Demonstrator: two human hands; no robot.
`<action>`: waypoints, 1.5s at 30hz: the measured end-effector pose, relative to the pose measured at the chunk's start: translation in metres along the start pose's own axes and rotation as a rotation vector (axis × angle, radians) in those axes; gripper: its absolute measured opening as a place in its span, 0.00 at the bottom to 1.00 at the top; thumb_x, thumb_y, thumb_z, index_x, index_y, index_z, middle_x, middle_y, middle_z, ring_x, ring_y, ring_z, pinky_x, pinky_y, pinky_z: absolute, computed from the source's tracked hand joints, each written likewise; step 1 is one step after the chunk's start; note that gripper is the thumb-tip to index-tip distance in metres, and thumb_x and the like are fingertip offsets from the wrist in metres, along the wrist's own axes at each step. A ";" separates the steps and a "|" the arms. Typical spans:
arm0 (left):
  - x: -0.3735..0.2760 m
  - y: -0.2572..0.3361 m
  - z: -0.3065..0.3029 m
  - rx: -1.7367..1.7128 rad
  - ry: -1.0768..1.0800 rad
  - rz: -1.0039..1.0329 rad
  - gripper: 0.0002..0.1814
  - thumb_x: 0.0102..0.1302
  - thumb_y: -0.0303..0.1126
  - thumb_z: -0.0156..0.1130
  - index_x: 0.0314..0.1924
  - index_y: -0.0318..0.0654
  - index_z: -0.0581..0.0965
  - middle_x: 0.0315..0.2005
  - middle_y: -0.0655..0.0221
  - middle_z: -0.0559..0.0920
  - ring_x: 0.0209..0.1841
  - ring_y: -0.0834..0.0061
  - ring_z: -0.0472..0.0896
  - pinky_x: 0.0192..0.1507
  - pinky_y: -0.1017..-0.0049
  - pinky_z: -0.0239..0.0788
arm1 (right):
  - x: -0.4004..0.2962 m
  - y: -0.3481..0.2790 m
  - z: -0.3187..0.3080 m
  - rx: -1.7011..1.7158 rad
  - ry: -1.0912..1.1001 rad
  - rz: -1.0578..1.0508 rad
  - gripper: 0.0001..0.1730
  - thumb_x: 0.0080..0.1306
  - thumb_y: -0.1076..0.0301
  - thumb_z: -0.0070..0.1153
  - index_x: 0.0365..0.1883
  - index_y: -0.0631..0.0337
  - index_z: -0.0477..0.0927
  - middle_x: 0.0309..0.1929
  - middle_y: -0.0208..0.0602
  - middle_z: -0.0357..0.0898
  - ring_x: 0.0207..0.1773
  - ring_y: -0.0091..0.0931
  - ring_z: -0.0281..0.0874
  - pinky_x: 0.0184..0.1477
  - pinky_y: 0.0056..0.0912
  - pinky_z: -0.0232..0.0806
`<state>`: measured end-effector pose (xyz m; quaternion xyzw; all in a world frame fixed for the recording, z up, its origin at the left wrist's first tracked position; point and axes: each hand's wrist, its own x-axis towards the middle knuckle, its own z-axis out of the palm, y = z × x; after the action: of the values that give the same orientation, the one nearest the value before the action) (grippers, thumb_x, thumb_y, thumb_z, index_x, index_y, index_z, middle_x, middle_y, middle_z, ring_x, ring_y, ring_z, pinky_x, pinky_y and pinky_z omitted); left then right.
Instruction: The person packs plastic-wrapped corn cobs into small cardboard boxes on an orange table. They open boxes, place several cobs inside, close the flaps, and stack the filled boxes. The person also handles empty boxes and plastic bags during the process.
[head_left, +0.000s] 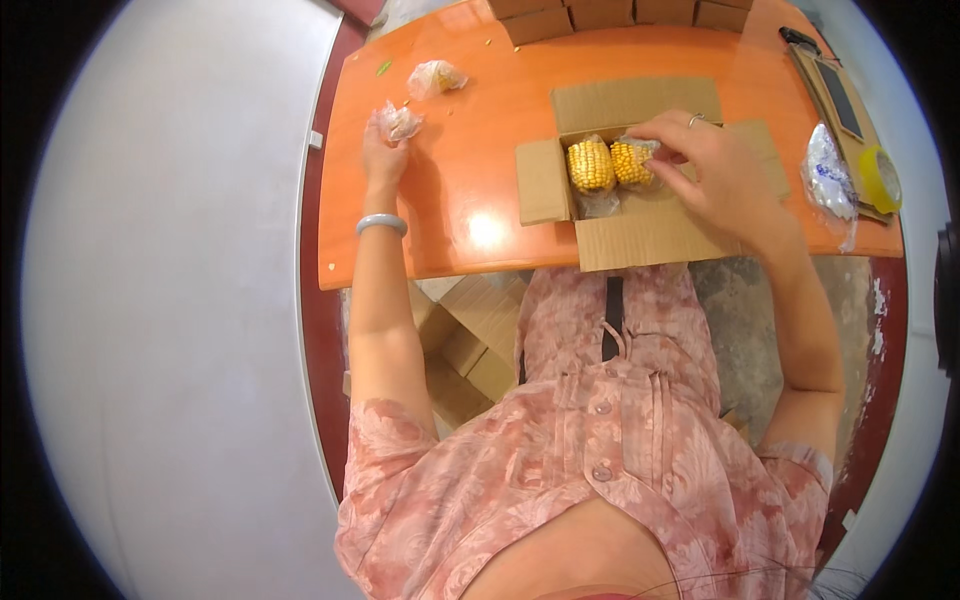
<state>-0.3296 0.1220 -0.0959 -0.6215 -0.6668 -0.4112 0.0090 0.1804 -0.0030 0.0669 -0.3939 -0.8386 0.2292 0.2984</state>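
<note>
My left hand (385, 154) grips a crumpled clear plastic-wrapped piece (400, 122) at the left of the table; what is inside the wrap is hard to tell. Another wrapped piece of corn (436, 79) lies just beyond it. An open cardboard box (636, 241) with its flaps spread stands at the near edge. Two yellow corn cob pieces in clear plastic, the left corn (591, 166) and the right corn (631, 163), sit side by side in it. With thumb and fingers, my right hand (705, 165) pinches the plastic of the right corn.
Several closed cardboard boxes (604, 15) line the table's far edge. At the right lie a roll of yellow tape (880, 178), a plastic packet (826, 169) and a flat brown board (814, 86). Loose kernels dot the orange table (465, 180). An open carton (469, 352) stands on the floor.
</note>
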 end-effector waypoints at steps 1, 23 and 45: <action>0.004 -0.001 0.005 -0.102 -0.031 0.018 0.30 0.66 0.23 0.67 0.67 0.30 0.71 0.61 0.60 0.79 0.65 0.67 0.78 0.64 0.68 0.73 | -0.002 0.002 0.001 -0.032 0.001 -0.030 0.16 0.68 0.70 0.59 0.54 0.59 0.80 0.49 0.43 0.83 0.50 0.43 0.81 0.51 0.43 0.72; -0.110 0.270 -0.094 -1.066 -0.880 -0.355 0.25 0.73 0.30 0.63 0.66 0.25 0.70 0.60 0.60 0.78 0.61 0.68 0.78 0.62 0.66 0.74 | 0.039 -0.064 0.049 -0.006 -0.294 -0.297 0.30 0.59 0.68 0.70 0.61 0.55 0.77 0.54 0.40 0.82 0.57 0.42 0.80 0.56 0.48 0.73; -0.117 0.294 -0.043 -0.091 -0.596 0.501 0.15 0.64 0.34 0.70 0.50 0.38 0.85 0.46 0.59 0.83 0.51 0.57 0.79 0.55 0.62 0.74 | 0.009 0.037 0.059 0.388 -0.273 0.347 0.17 0.64 0.70 0.68 0.50 0.64 0.84 0.44 0.36 0.85 0.46 0.24 0.83 0.49 0.28 0.74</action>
<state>-0.0788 -0.0306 0.0287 -0.8570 -0.4489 -0.2267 -0.1126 0.1554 0.0175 0.0046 -0.4326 -0.7315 0.4838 0.2090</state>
